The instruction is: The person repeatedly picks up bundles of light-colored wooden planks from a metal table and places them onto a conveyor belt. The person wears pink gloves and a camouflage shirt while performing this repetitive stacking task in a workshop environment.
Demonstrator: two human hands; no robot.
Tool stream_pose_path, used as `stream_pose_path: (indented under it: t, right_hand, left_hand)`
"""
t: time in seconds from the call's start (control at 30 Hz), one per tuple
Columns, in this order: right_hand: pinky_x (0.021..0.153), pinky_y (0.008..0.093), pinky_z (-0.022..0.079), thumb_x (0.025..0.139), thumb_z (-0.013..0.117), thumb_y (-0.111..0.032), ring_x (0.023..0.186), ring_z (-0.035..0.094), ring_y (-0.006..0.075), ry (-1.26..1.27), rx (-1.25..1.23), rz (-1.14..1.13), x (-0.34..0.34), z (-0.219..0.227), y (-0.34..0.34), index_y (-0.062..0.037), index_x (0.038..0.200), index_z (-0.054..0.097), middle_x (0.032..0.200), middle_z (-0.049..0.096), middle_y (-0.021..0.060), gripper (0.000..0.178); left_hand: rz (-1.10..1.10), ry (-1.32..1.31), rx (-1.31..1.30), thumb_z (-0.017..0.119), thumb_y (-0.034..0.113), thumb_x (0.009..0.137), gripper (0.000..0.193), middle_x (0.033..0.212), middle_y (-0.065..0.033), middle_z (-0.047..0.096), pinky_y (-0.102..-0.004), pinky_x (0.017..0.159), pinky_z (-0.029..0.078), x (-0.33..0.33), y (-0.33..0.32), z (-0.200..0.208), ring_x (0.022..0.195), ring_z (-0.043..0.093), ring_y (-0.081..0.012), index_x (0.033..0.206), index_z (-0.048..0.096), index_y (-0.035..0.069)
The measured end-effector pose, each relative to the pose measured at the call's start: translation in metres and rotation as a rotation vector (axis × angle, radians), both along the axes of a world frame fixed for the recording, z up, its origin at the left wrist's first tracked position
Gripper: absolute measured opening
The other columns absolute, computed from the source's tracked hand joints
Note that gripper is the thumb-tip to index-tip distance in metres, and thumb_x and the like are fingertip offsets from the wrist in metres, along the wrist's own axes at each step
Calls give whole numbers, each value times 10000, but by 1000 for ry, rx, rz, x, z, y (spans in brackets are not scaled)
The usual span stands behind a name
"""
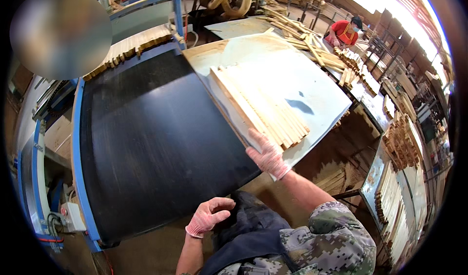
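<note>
My right hand, in a pale pinkish knit glove, has its fingers stretched out against the near left end of a row of wooden strips. The strips lie side by side on a light sheet-topped table. Down by the near edge of a black conveyor belt, my left hand wears the same kind of glove. Its fingers are loosely bent and apart from the thumb, with nothing in them.
Another row of wooden strips sits at the belt's far end, beside a blue frame. Stacked strips stand on benches at the right. Loose sticks are piled farther back, near a person in red.
</note>
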State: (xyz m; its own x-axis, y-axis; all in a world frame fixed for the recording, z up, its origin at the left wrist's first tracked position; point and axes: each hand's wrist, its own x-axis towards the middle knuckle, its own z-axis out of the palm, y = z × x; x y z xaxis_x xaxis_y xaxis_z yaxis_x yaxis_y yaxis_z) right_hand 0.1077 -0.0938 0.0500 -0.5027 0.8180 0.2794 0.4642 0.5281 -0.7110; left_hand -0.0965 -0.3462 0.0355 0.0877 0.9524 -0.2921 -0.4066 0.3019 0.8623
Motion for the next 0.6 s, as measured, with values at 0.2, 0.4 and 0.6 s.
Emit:
stream_pose_path:
  t: [0.2,0.4,0.6]
  right_hand:
    - [1207,484,444,969,714,-360,1431,552,431,-208,129,-453,88,-15,140,-40,1658,414,1549,575,269,816]
    - [1213,489,441,1047,590,-460,1427,571,406,-398,-425,-523,105,-8,211,-53,1614,479,1524,617,239,706]
    - [1138,475,510,1052,542,-569,1351,649,380,-381,-551,-367,87,-2,243,-38,1401,704,1427,699,211,655]
  left_hand:
    - [14,146,115,796,84,948,567,1424,-166,695,-406,1196,469,39,96,-9,1354,646,-265,1471,612,-35]
    - [182,460,427,758,-1,917,846,1603,-245,540,-425,1284,357,76,193,-43,1518,497,-331,1669,370,-17]
    - [188,822,238,805,62,886,986,1623,-275,502,-414,1246,384,112,248,-48,1471,512,-348,1724,287,54]
